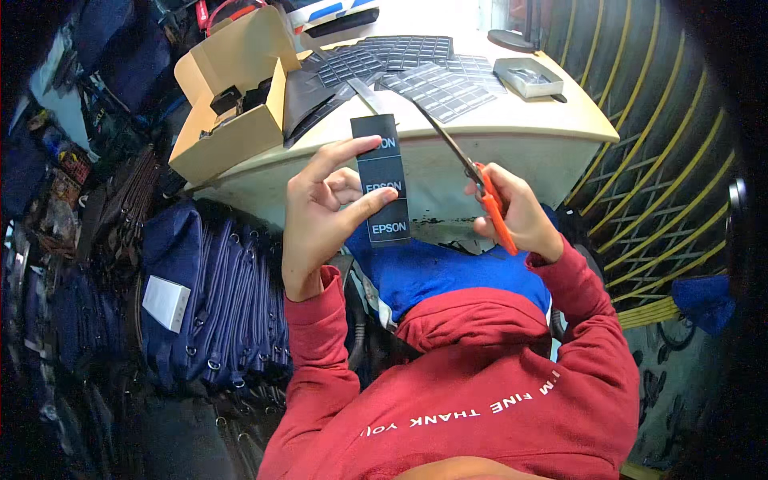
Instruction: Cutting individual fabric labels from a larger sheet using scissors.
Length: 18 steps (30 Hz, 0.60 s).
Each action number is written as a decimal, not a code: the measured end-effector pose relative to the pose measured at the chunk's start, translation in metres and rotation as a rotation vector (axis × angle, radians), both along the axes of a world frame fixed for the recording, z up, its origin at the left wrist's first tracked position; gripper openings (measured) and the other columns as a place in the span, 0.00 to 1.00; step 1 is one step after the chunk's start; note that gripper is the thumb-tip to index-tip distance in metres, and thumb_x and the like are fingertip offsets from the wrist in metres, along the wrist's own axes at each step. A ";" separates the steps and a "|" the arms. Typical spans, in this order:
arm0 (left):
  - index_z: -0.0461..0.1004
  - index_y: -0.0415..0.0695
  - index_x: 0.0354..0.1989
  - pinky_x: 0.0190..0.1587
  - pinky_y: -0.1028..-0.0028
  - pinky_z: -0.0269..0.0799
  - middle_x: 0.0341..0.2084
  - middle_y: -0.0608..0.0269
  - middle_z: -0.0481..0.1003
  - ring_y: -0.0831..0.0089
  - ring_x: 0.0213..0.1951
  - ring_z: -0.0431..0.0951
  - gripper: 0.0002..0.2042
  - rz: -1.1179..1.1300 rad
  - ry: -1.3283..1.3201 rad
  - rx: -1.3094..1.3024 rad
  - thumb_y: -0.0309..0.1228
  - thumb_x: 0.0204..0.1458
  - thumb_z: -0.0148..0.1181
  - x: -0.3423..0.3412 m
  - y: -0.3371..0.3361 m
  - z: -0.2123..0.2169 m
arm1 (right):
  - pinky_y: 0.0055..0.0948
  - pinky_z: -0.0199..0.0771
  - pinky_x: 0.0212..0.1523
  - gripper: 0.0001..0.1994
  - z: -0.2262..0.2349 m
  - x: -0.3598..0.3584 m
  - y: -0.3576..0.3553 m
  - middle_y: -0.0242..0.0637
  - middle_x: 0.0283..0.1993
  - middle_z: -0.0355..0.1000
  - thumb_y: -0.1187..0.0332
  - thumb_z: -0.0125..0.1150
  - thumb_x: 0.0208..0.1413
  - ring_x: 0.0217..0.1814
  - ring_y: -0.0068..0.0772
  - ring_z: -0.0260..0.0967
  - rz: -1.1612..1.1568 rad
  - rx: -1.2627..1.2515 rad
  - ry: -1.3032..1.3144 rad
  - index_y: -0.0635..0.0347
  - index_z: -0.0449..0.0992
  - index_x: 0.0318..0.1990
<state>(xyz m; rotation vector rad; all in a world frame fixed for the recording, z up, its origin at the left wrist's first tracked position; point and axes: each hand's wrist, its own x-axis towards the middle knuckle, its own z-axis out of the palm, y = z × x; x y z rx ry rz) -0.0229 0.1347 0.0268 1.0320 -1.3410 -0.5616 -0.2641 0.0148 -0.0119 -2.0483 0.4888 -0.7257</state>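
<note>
My left hand (324, 200) pinches a strip of black labels (384, 212) between thumb and fingers, holding it upright in front of me. Pale printing repeats down the strip in separate rectangles. In my right hand (520, 212) is a pair of scissors (490, 196) with orange-red handles. Their long metal blades are spread apart and point up and to the left, beyond the strip and not touching its right edge. Several dark printed label sheets (448, 92) lie overlapping on the pale table (552, 124) behind my hands.
An opened cardboard box (228, 148) with dark items inside stands at the table's left. A small open grey box (528, 78) sits at the right. Stacked dark blue bags (232, 296) fill the lower left, topped by a white box (166, 303). A yellow-striped lattice (648, 152) rises on the right.
</note>
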 end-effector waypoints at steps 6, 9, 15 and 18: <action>0.71 0.38 0.50 0.28 0.87 0.68 0.40 0.64 0.70 0.88 0.26 0.67 0.27 -0.039 0.038 -0.018 0.11 0.37 0.66 0.004 0.002 0.000 | 0.31 0.65 0.35 0.24 0.010 -0.011 0.006 0.40 0.29 0.65 0.50 0.52 0.52 0.32 0.35 0.64 0.065 -0.159 -0.107 0.66 0.65 0.42; 0.71 0.38 0.51 0.27 0.87 0.69 0.42 0.64 0.71 0.88 0.26 0.67 0.28 -0.056 0.029 -0.004 0.10 0.37 0.66 0.003 0.006 0.002 | 0.31 0.66 0.33 0.26 0.018 -0.021 -0.001 0.41 0.28 0.67 0.47 0.53 0.52 0.30 0.34 0.66 0.268 -0.102 0.201 0.66 0.67 0.41; 0.71 0.38 0.52 0.28 0.87 0.68 0.45 0.65 0.69 0.88 0.26 0.67 0.29 -0.109 -0.048 0.010 0.11 0.36 0.67 0.003 0.009 0.003 | 0.32 0.66 0.27 0.24 0.031 -0.024 0.000 0.42 0.23 0.69 0.48 0.54 0.53 0.23 0.37 0.67 0.297 -0.113 0.255 0.67 0.71 0.35; 0.71 0.39 0.52 0.29 0.87 0.67 0.46 0.66 0.69 0.89 0.26 0.66 0.30 -0.123 -0.050 0.031 0.12 0.35 0.68 0.003 0.011 0.003 | 0.33 0.65 0.25 0.26 0.037 -0.025 -0.003 0.43 0.20 0.68 0.47 0.57 0.52 0.20 0.38 0.66 0.278 -0.168 0.293 0.69 0.72 0.33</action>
